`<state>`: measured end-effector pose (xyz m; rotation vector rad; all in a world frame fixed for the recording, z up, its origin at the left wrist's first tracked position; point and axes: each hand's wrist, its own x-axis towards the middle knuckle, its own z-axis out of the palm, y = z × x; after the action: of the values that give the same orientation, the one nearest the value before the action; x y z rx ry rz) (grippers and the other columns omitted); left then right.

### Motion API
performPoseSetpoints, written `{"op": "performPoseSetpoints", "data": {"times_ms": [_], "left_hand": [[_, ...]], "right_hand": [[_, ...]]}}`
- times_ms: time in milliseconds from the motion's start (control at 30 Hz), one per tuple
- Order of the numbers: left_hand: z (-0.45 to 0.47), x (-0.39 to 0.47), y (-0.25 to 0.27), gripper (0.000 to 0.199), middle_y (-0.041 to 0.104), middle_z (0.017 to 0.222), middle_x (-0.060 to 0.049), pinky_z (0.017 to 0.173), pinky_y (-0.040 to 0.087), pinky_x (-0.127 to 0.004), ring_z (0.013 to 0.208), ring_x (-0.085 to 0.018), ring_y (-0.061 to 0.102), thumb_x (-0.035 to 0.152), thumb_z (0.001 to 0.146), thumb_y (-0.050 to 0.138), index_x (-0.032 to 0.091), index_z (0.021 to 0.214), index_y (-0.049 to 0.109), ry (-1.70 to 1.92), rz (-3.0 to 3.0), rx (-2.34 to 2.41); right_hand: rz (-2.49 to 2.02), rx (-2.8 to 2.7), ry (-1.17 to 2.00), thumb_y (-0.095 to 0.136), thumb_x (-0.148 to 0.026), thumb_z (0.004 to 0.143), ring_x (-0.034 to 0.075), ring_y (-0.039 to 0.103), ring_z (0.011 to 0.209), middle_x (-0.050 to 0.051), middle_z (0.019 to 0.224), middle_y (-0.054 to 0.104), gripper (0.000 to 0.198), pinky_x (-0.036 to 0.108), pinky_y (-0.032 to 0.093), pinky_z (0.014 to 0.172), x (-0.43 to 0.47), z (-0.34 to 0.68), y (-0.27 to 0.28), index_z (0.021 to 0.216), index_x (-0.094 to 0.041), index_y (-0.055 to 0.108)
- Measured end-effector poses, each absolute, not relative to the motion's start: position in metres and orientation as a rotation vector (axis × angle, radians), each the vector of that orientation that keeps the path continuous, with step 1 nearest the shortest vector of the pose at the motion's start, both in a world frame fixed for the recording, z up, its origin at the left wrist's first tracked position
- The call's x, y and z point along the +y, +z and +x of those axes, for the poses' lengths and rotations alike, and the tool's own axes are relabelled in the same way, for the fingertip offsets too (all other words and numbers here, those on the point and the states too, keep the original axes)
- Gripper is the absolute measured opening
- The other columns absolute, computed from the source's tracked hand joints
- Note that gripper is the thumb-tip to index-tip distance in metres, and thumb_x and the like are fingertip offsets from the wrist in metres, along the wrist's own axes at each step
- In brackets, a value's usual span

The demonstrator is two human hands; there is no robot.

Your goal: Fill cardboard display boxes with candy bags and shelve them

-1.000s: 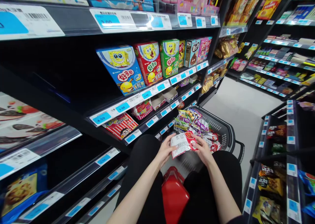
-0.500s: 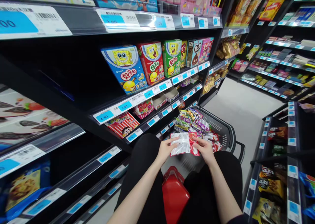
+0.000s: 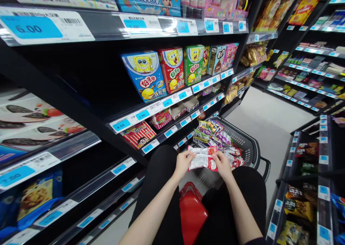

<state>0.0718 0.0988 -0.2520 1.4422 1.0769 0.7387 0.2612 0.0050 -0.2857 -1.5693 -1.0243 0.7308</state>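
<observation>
Pale shop floor (image 3: 280,112), black shelves (image 3: 107,26) (price tags (image 3: 40,28) everywhere lol), and left hand (image 3: 184,162) plus right hand (image 3: 223,163) are pinching a red-and-silver packet (image 3: 202,158) by the basket (image 3: 256,146).

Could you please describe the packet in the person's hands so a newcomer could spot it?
Find the dark slotted basket right of centre. Over its near part is a red and silver packet. Unlike the piled packets beyond, it is held up between the left hand and right hand.

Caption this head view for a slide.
Left hand and right hand hold a red-white packet near a basket of packets.
</observation>
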Motion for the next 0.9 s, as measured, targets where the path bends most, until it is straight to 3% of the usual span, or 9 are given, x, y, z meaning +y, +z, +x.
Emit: {"op": "performPoseSetpoints", "data": {"times_ms": [133, 233, 333, 433, 533, 600, 667, 800, 900], "left_hand": [[0.072, 0.1, -0.256, 0.023, 0.063, 0.072, 0.002, 0.065, 0.052, -0.029, 0.068, -0.014, 0.062, 0.031, 0.087, 0.063, 0.011, 0.075, 0.062, 0.73, 1.315, 1.013], [0.071, 0.099, -0.252, 0.023, 0.064, 0.065, 0.002, 0.061, 0.051, -0.027, 0.061, -0.014, 0.062, 0.031, 0.072, 0.076, 0.012, 0.071, 0.063, 0.743, 1.16, 0.913], [0.07, 0.097, -0.246, 0.033, 0.067, 0.063, 0.0, 0.057, 0.05, -0.026, 0.056, -0.016, 0.063, 0.029, 0.056, 0.084, 0.014, 0.078, 0.064, 0.753, 0.988, 0.805], [0.071, 0.096, -0.245, 0.031, 0.067, 0.062, -0.001, 0.055, 0.05, -0.025, 0.053, -0.014, 0.062, 0.024, 0.054, 0.082, 0.015, 0.075, 0.062, 0.748, 0.851, 0.739], [0.072, 0.098, -0.248, 0.02, 0.066, 0.061, -0.003, 0.056, 0.05, -0.024, 0.053, -0.012, 0.062, 0.013, 0.054, 0.078, 0.012, 0.068, 0.063, 0.723, 0.759, 0.712], [0.071, 0.099, -0.247, 0.016, 0.068, 0.063, -0.006, 0.058, 0.052, -0.025, 0.053, -0.013, 0.063, 0.009, 0.058, 0.073, 0.009, 0.073, 0.068, 0.688, 0.724, 0.697], [0.069, 0.1, -0.244, 0.024, 0.072, 0.073, -0.01, 0.064, 0.054, -0.029, 0.061, -0.017, 0.067, 0.007, 0.061, 0.067, 0.007, 0.085, 0.071, 0.654, 0.71, 0.672], [0.067, 0.098, -0.234, 0.042, 0.073, 0.101, -0.015, 0.089, 0.052, -0.036, 0.095, -0.026, 0.068, 0.004, 0.06, 0.061, 0.007, 0.101, 0.071, 0.612, 0.734, 0.615], [0.068, 0.097, -0.233, 0.038, 0.072, 0.104, -0.015, 0.089, 0.052, -0.038, 0.1, -0.029, 0.067, 0.008, 0.065, 0.067, 0.008, 0.103, 0.07, 0.576, 0.797, 0.641]], "right_hand": [[-1.524, -0.95, 0.781, 0.058, -0.037, 0.09, 0.01, 0.057, 0.063, -0.004, 0.072, 0.059, 0.025, 0.027, 0.049, 0.061, 0.004, 0.259, -0.284, 0.078, -0.015, 0.06], [-1.442, -0.889, 0.897, 0.06, -0.035, 0.089, 0.01, 0.057, 0.06, -0.004, 0.069, 0.058, 0.025, 0.026, 0.049, 0.059, 0.001, 0.258, -0.281, 0.076, -0.014, 0.059], [-1.332, -0.803, 1.017, 0.061, -0.034, 0.089, 0.01, 0.059, 0.063, -0.002, 0.077, 0.062, 0.019, 0.027, 0.051, 0.061, -0.002, 0.258, -0.275, 0.088, -0.015, 0.061], [-1.231, -0.697, 1.097, 0.061, -0.032, 0.089, 0.01, 0.06, 0.063, -0.001, 0.082, 0.063, 0.018, 0.026, 0.051, 0.059, -0.002, 0.256, -0.27, 0.096, -0.015, 0.06], [-1.144, -0.611, 1.164, 0.06, -0.033, 0.089, 0.01, 0.058, 0.061, -0.002, 0.077, 0.062, 0.018, 0.025, 0.05, 0.058, 0.0, 0.253, -0.265, 0.089, -0.015, 0.06], [-1.091, -0.568, 1.197, 0.061, -0.034, 0.088, 0.01, 0.059, 0.062, -0.002, 0.076, 0.063, 0.019, 0.027, 0.051, 0.06, 0.001, 0.252, -0.261, 0.089, -0.015, 0.061], [-1.049, -0.529, 1.207, 0.064, -0.035, 0.084, 0.012, 0.061, 0.063, 0.0, 0.078, 0.066, 0.02, 0.028, 0.051, 0.061, 0.0, 0.254, -0.256, 0.089, -0.015, 0.063], [-1.01, -0.464, 1.199, 0.066, -0.037, 0.073, 0.016, 0.066, 0.074, 0.005, 0.097, 0.072, 0.025, 0.029, 0.054, 0.066, -0.005, 0.26, -0.249, 0.091, -0.021, 0.07], [-1.044, -0.43, 1.203, 0.071, -0.031, 0.073, 0.015, 0.066, 0.076, 0.003, 0.094, 0.072, 0.025, 0.029, 0.054, 0.072, -0.005, 0.262, -0.252, 0.095, -0.019, 0.069]]}}
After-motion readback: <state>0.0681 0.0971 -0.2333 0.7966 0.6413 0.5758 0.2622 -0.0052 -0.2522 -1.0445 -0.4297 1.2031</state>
